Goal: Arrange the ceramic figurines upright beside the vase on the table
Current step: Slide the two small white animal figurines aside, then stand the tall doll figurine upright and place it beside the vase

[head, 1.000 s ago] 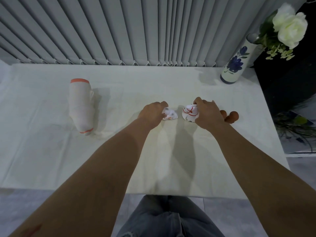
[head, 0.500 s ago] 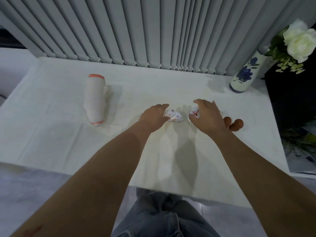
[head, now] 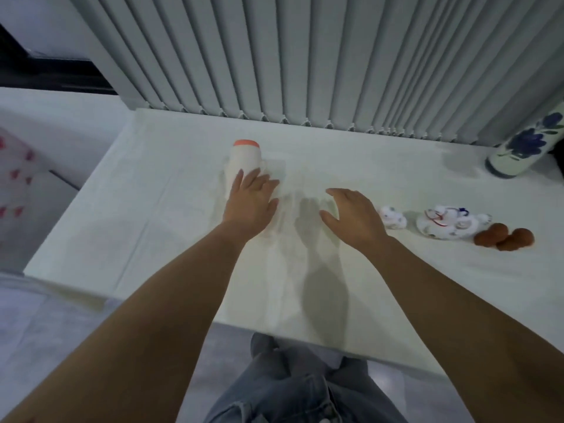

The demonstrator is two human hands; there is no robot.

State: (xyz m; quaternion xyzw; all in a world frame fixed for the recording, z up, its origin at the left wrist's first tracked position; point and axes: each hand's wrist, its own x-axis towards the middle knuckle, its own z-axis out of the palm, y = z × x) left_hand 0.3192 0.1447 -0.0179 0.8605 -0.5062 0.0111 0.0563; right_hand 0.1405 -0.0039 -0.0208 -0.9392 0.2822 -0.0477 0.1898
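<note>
A tall white figurine with an orange end (head: 246, 158) lies on its side on the white table (head: 171, 215). My left hand (head: 251, 206) rests flat over its near end, fingers spread, not closed around it. My right hand (head: 351, 218) hovers open over the cloth just right of it, holding nothing. Further right lie a small white figurine (head: 393, 217), a bigger white figurine with red lines (head: 445, 225) and a brown figurine (head: 503, 236). The blue-flowered vase (head: 518, 148) stands at the far right, cut off by the frame edge.
Grey vertical blinds (head: 305, 56) hang along the table's far edge. The near table edge is by my knees (head: 293, 386). A low white surface with red marks (head: 18, 178) sits left of the table.
Both hands left the small figurines and moved left. My left hand now lies on the tall white figurine. The view swung left, so the vase's flowers dropped out of frame.
</note>
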